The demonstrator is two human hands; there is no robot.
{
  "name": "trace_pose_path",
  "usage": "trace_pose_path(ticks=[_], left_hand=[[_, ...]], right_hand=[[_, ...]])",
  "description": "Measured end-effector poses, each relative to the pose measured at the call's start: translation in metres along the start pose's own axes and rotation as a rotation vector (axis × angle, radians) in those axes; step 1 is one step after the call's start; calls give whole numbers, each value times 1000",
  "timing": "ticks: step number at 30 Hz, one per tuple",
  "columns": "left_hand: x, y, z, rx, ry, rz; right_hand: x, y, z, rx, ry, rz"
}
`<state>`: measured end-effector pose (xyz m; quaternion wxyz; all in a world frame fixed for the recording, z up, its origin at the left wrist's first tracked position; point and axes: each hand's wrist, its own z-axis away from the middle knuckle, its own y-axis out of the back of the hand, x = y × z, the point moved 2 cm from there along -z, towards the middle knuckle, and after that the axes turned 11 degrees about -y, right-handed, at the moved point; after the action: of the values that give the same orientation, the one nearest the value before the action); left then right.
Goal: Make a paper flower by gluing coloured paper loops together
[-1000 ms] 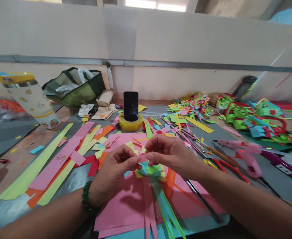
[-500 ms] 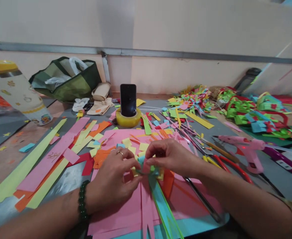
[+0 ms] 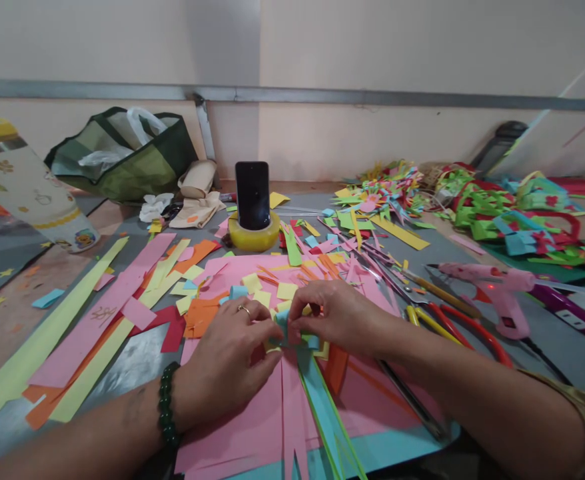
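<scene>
Both hands meet at the centre of the frame, low over the worktop (image 3: 137,357). The left hand (image 3: 227,360) comes in from the lower left, with a dark bead bracelet (image 3: 166,403) on the wrist and a ring (image 3: 244,309) on one finger. Its grip is closed: thumb and fingertips pinch the left edge of a small paper knot (image 3: 283,322) woven of blue, green and yellow strips. The right hand (image 3: 337,317) comes in from the lower right, and its grip is also closed, clamped on the knot's right side, so the two thumbs nearly touch. The hands hide most of the knot.

A blue strip (image 3: 325,417) edged in green and a pink strip (image 3: 292,420) trail from the knot towards the bottom of the frame. They lie on a pink sheet (image 3: 242,427) spread beneath the hands.

Above the hands, a phone (image 3: 252,195) stands upright in a yellow tape roll (image 3: 252,237). A pink glue gun (image 3: 492,290) lies at right, with red-handled pliers (image 3: 467,330) just beside it. Long pink, yellow and orange strips cover the left of the worktop. A green bag (image 3: 122,157) sits at upper left against the wall, and a heap of cuttings (image 3: 387,197) lies at upper right.
</scene>
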<state>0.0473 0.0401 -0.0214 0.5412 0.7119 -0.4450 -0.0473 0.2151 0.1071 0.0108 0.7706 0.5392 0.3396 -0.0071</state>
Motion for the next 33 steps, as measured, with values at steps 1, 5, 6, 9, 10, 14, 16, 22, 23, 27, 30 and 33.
trace_pose_path(ticks=[1,5,6,9,10,14,16,22,23,27,30,33], left_hand=[[0,0,0,-6,0,-5],[3,0,0,-23,-9,-26],[3,0,1,-27,-14,-36],[6,-1,1,-71,-41,-73],[6,-1,1,-91,-49,-84],[6,-2,0,-133,-44,-96],[5,-3,0,-132,-36,-95],[4,-3,1,-115,-44,-95],[4,-3,1,-114,-44,-94],[3,-4,2,-114,-39,-101],[3,-5,2,-113,-39,-105],[4,-5,2,-123,-38,-104]], right_hand=[[0,0,0,23,10,27],[2,-3,1,96,56,113],[2,-3,1,108,70,128],[3,-4,1,137,93,149],[3,-4,1,146,93,151],[3,-6,2,155,107,163],[3,-7,1,149,116,168],[-1,8,9,196,223,170],[-2,14,13,218,235,186],[-4,25,31,139,248,317],[-7,18,37,25,250,429],[-9,6,34,-27,215,561]])
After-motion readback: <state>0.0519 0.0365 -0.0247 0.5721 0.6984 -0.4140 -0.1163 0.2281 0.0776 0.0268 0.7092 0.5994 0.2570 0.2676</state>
